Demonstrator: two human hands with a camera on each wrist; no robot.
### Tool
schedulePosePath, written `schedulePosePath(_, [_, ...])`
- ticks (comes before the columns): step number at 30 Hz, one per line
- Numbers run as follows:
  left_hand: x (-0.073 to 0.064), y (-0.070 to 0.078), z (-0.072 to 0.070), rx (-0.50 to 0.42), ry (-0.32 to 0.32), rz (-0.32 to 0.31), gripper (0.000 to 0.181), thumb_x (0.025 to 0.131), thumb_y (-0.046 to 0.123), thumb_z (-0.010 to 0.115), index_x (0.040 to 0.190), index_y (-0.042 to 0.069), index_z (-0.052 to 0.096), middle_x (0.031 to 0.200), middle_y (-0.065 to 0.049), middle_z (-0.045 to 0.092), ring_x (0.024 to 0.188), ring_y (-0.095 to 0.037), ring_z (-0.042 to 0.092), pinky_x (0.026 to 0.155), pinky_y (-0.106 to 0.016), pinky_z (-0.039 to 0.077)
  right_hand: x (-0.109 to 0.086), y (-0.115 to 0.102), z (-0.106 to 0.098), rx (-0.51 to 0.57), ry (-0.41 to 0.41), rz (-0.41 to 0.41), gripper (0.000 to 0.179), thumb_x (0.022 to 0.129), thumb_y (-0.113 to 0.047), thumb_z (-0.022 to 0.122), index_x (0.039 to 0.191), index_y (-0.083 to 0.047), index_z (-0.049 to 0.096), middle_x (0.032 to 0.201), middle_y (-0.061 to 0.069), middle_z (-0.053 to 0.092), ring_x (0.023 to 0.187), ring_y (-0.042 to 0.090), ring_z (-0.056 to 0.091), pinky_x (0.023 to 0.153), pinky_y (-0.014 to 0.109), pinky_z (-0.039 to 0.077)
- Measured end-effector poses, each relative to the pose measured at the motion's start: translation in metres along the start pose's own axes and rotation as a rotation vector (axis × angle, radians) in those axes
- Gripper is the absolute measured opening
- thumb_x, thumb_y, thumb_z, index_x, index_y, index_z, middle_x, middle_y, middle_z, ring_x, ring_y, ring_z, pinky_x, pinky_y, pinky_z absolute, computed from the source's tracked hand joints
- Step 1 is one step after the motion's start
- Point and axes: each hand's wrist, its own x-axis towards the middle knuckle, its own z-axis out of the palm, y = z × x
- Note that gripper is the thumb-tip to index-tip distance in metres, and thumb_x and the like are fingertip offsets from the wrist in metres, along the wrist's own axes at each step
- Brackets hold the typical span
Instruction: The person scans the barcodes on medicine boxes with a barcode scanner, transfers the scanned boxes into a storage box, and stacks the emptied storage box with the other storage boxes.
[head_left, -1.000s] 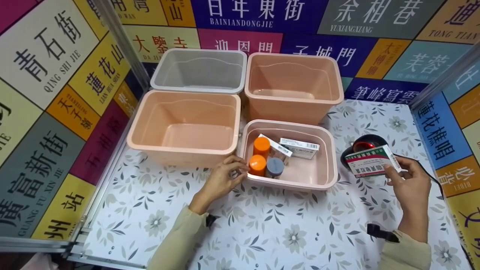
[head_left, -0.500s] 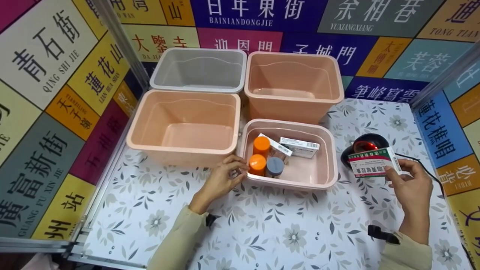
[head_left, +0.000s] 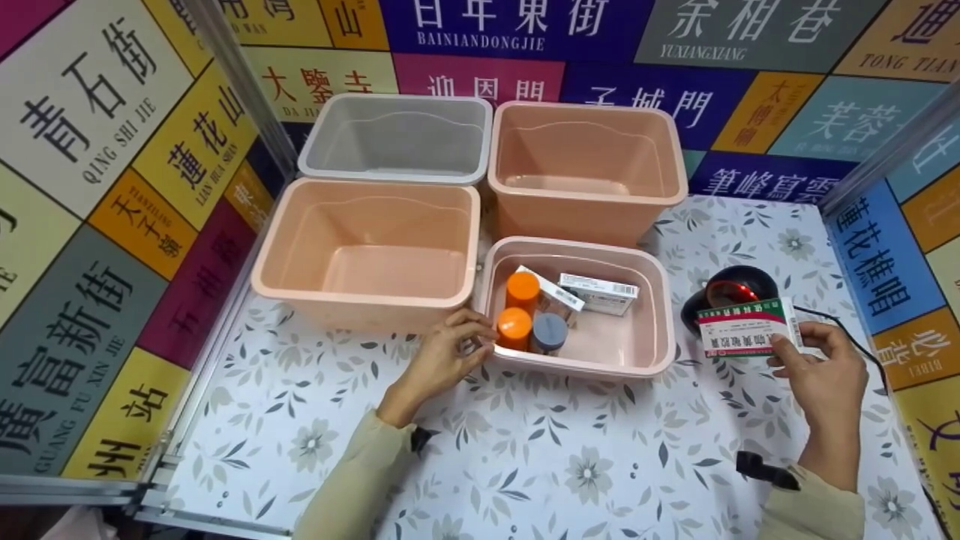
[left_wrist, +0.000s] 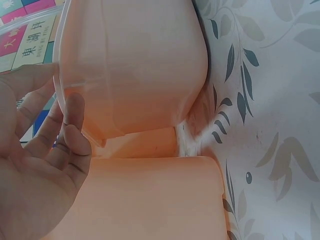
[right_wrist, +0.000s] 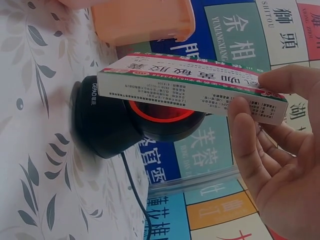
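While right grip (head_left: 831,379) pinches box (head_left: 739,328), left grip (head_left: 442,356) at tub (head_left: 600,367), hold unclear; floral tabletop (head_left: 532,457), lettered walls (head_left: 517,45)

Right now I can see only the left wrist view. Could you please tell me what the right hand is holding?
Observer: The right hand holds a flat box printed in green, white and red.
Operator: Thank you. And what is inside the bin that the left hand touches?
Observer: Inside it are two orange-topped containers, one grey-topped container and two small boxes.
Operator: Is there something behind the flat box?
Observer: Yes, a black device with a glowing red ring; the box partly covers it in the head view.
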Motion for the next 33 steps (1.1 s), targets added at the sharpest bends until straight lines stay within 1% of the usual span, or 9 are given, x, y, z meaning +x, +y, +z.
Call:
schedulePosePath(3, [0.0,0.0,0.0,-0.002,-0.004,0.001,0.016,0.09,0.015,0.073,0.103,0.007,0.075,0.118,-0.004,0.065,0.093,-0.018,0.067,0.082,-0.039,0.059,0.0,-0.001,0.0,0.002,-0.005,0.018,0.022,0.092,-0.022,0.07,0.109,-0.023,0.056,0.092,-0.014,0.054,0.057,-0.007,0.063,0.055,0.012,0.053])
schedulePosePath(10, [0.0,0.0,0.0,-0.014,-0.013,-0.011,0.016,0.089,0.014,0.074,0.103,0.006,0.075,0.118,-0.005,0.066,0.093,-0.02,0.067,0.083,-0.044,0.058,-0.001,0.002,0.001,-0.005,-0.035,0.034,0.022,0.093,-0.021,0.069,0.109,-0.022,0.054,0.092,-0.012,0.053,0.057,-0.005,0.064,0.056,0.016,0.055])
schedulePosePath(14, [0.001,0.0,0.0,-0.016,-0.003,-0.005,0.015,0.089,0.014,0.074,0.102,0.007,0.075,0.117,-0.005,0.066,0.09,-0.018,0.067,0.08,-0.042,0.059,-0.001,0.004,0.0,0.023,-0.039,0.034,0.022,0.092,-0.019,0.07,0.107,-0.021,0.053,0.09,-0.013,0.054,0.056,-0.005,0.065,0.055,0.015,0.055])
schedulePosePath(18, [0.001,0.0,0.0,-0.019,0.0,-0.004,0.014,0.089,0.014,0.074,0.102,0.008,0.075,0.116,-0.005,0.066,0.088,-0.017,0.067,0.079,-0.042,0.059,-0.003,0.005,0.0,0.033,-0.036,0.048,0.022,0.092,-0.019,0.07,0.104,-0.023,0.052,0.09,-0.011,0.054,0.056,-0.005,0.065,0.055,0.015,0.055])
schedulePosePath(27, [0.0,-0.001,0.0,-0.024,0.0,0.0,0.015,0.089,0.014,0.074,0.102,0.007,0.075,0.117,-0.005,0.066,0.089,-0.018,0.067,0.079,-0.043,0.058,-0.006,0.008,0.0,0.033,-0.041,0.062,0.022,0.092,-0.019,0.069,0.104,-0.022,0.051,0.092,-0.006,0.051,0.054,-0.002,0.065,0.054,0.016,0.055])
schedulePosePath(31, [0.001,-0.001,0.0,-0.028,-0.002,-0.004,0.015,0.089,0.014,0.074,0.102,0.006,0.075,0.116,-0.005,0.066,0.09,-0.018,0.067,0.08,-0.044,0.058,-0.006,0.009,-0.001,0.044,-0.045,0.082,0.022,0.092,-0.018,0.069,0.104,-0.022,0.051,0.093,-0.005,0.051,0.054,-0.001,0.066,0.055,0.017,0.056])
schedulePosePath(33, [0.001,-0.001,0.0,-0.025,-0.005,-0.006,0.015,0.089,0.014,0.074,0.102,0.006,0.075,0.116,-0.005,0.066,0.091,-0.018,0.067,0.08,-0.043,0.058,-0.006,0.009,-0.001,0.032,-0.047,0.095,0.021,0.093,-0.019,0.068,0.103,-0.022,0.05,0.093,-0.005,0.05,0.055,-0.002,0.066,0.056,0.018,0.056])
